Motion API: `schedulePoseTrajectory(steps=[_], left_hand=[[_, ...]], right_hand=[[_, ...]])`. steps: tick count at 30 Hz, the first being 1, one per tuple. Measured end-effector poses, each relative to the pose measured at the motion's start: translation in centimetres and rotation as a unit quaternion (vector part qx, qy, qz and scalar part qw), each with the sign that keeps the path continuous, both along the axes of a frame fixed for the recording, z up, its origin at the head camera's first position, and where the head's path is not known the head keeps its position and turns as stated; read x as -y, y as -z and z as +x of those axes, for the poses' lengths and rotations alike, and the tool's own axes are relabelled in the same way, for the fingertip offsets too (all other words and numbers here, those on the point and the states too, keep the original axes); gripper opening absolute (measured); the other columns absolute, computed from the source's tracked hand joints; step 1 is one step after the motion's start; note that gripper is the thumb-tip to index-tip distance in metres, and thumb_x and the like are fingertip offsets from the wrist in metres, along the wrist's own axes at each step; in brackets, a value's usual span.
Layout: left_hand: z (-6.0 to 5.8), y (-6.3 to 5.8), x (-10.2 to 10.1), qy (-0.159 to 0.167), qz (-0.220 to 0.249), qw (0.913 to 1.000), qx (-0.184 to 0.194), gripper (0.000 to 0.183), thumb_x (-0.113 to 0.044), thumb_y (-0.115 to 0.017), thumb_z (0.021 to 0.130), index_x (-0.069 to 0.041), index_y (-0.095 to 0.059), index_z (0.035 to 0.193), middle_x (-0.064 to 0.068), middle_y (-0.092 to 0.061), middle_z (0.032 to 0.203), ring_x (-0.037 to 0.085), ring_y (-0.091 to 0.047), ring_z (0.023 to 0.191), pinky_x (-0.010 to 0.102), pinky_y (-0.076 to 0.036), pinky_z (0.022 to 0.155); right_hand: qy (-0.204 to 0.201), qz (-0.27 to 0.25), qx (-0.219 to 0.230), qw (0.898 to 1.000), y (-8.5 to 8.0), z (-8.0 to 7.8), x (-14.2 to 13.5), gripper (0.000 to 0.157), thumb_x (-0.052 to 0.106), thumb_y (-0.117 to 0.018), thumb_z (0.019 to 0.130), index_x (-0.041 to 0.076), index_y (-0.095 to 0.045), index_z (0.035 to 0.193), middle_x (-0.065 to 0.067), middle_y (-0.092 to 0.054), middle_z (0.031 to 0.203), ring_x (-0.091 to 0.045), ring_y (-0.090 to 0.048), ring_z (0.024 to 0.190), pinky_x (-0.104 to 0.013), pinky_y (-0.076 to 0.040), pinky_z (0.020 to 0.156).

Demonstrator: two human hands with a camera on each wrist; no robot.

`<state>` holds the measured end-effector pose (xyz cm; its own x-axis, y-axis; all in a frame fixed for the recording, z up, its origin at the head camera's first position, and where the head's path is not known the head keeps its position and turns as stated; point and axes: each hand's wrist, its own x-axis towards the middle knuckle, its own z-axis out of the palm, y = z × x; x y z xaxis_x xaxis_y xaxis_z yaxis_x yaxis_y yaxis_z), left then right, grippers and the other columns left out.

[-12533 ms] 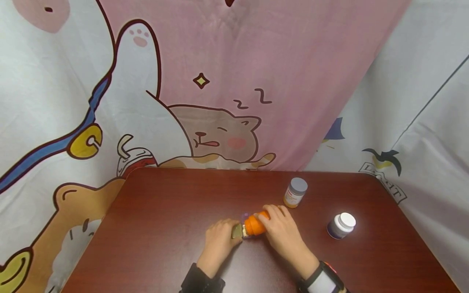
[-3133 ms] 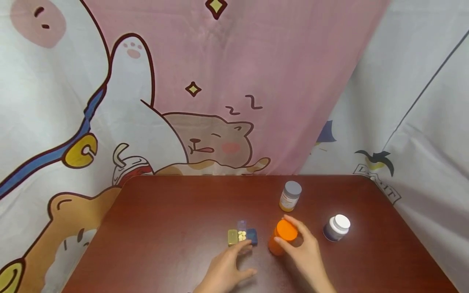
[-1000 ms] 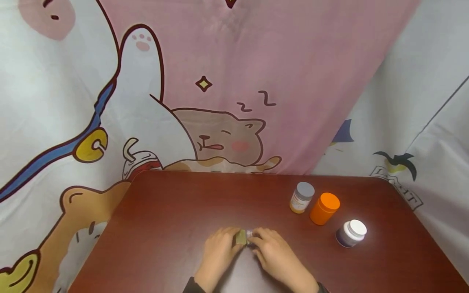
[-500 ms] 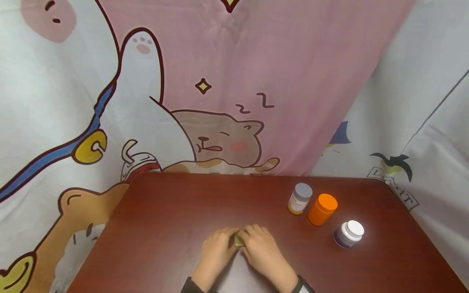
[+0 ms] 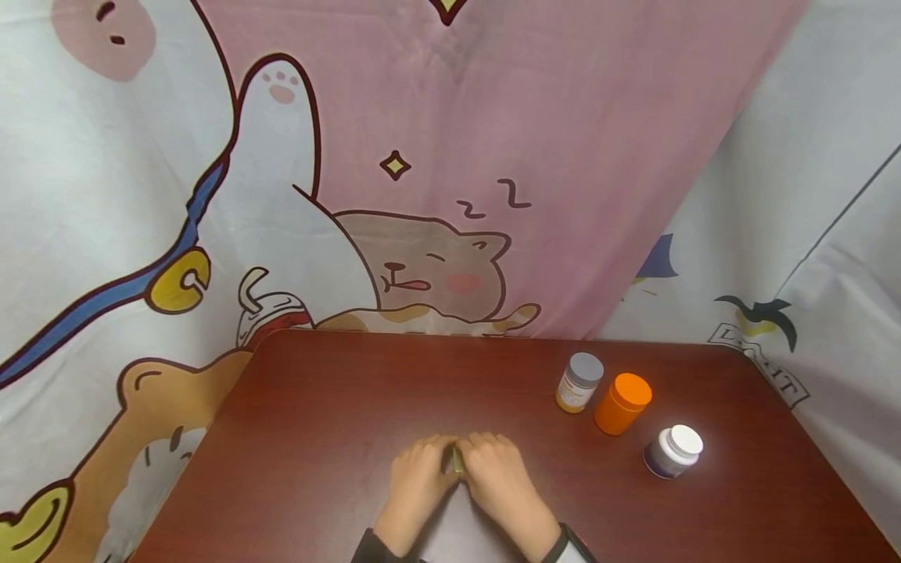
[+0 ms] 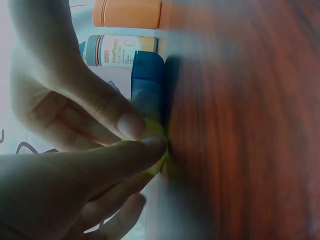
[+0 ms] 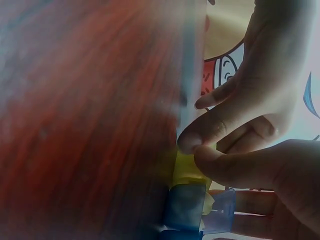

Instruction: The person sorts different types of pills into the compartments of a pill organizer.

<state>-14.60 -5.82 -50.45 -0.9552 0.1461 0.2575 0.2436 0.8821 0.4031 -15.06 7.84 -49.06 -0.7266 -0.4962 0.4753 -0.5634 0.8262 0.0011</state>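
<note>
A small pill organizer [image 5: 457, 460] lies on the table between both hands, mostly covered by them in the head view. My left hand [image 5: 415, 475] grips its yellow end compartment [image 7: 187, 172] from the left, thumb in front and fingers behind. From the other side my right hand [image 5: 496, 477] holds the same compartment, its thumb meeting the left thumb there. Blue compartments [image 6: 148, 75] extend beyond the yellow one. In the right wrist view a clear bluish lid [image 7: 221, 214] stands raised at the compartment beside it, with pale tablets [image 7: 208, 204] showing.
On the right side of the brown table [image 5: 338, 407] stand a grey-lidded bottle [image 5: 580, 383], an orange bottle [image 5: 622, 404] with its cap on, and a white-capped bottle [image 5: 673, 451]. A printed cloth [image 5: 563, 156] hangs behind the table's far edge.
Earlier the right hand tipped the orange bottle at the organizer; the bottle now stands between the other two. Over the last second, the right hand moved left onto the yellow compartment.
</note>
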Motion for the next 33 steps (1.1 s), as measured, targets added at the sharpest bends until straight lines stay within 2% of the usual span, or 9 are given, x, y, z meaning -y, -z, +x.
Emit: schedulePoseTrajectory(steps=[6, 10, 16, 21, 26, 29, 33], left_hand=[[-0.1, 0.0, 0.0, -0.009, -0.007, 0.9999, -0.004, 0.048, -0.038, -0.082, 0.054, -0.02, -0.074, 0.098, 0.0, -0.078, 0.096, 0.021, -0.068, 0.079, 0.038, -0.057, 0.06], [-0.3, 0.0, 0.1, -0.001, -0.016, 0.9999, 0.005, 0.047, -0.036, -0.082, 0.054, -0.02, -0.074, 0.098, 0.001, -0.078, 0.096, 0.02, -0.067, 0.076, 0.035, -0.056, 0.059], [-0.7, -0.2, 0.1, 0.015, -0.022, 0.9996, 0.004, 0.04, -0.032, -0.081, 0.054, -0.02, -0.075, 0.092, 0.001, -0.078, 0.09, 0.018, -0.066, 0.076, 0.037, -0.056, 0.063], [-1.1, -0.7, -0.2, 0.021, -0.035, 0.9991, -0.002, 0.041, -0.028, -0.081, 0.052, -0.021, -0.075, 0.091, 0.0, -0.077, 0.087, 0.019, -0.066, 0.075, 0.038, -0.055, 0.062], [-1.2, -1.0, 0.0, 0.03, -0.039, 0.9988, -0.006, 0.043, -0.033, -0.082, 0.052, -0.02, -0.075, 0.092, 0.001, -0.078, 0.089, 0.021, -0.067, 0.076, 0.04, -0.056, 0.061], [-1.2, -0.9, 0.3, 0.031, -0.03, 0.999, 0.006, 0.044, -0.035, -0.082, 0.054, -0.02, -0.074, 0.094, 0.002, -0.078, 0.093, 0.022, -0.068, 0.079, 0.042, -0.056, 0.062], [-0.9, -0.6, 0.5, 0.042, -0.011, 0.9985, 0.034, 0.047, -0.033, -0.083, 0.055, -0.018, -0.072, 0.099, 0.004, -0.077, 0.099, 0.024, -0.068, 0.084, 0.043, -0.058, 0.064]], right_hand=[[-0.023, 0.025, -0.008, 0.999, -0.3, 0.1, 0.1, 0.011, 0.011, -0.074, 0.06, 0.012, -0.067, 0.068, 0.001, -0.063, 0.061, -0.014, -0.057, 0.054, -0.029, -0.048, 0.041], [-0.05, 0.063, -0.033, 0.996, -0.5, -0.3, -0.1, 0.006, 0.009, -0.069, 0.063, 0.013, -0.064, 0.063, 0.002, -0.061, 0.055, -0.011, -0.053, 0.048, -0.026, -0.045, 0.037], [-0.089, 0.102, -0.073, 0.988, -0.6, -1.1, -0.5, 0.007, 0.011, -0.066, 0.064, 0.014, -0.063, 0.059, 0.003, -0.056, 0.05, -0.01, -0.046, 0.041, -0.026, -0.04, 0.033], [-0.099, 0.114, -0.077, 0.986, -0.8, -1.6, -0.8, 0.006, 0.012, -0.065, 0.063, 0.015, -0.063, 0.059, 0.003, -0.056, 0.049, -0.009, -0.044, 0.04, -0.025, -0.039, 0.032], [-0.099, 0.088, -0.037, 0.991, -1.3, -1.9, -1.1, 0.012, 0.02, -0.068, 0.067, 0.018, -0.059, 0.058, 0.006, -0.056, 0.05, -0.006, -0.039, 0.041, -0.025, -0.041, 0.034], [-0.114, 0.055, 0.012, 0.992, -1.6, -2.1, -1.4, 0.016, 0.025, -0.069, 0.071, 0.02, -0.058, 0.061, 0.008, -0.057, 0.053, -0.005, -0.042, 0.045, -0.026, -0.043, 0.037], [-0.133, 0.026, 0.098, 0.986, -1.7, -2.3, -2.2, 0.013, 0.029, -0.066, 0.08, 0.022, -0.064, 0.07, 0.01, -0.063, 0.061, -0.005, -0.051, 0.052, -0.027, -0.046, 0.043]])
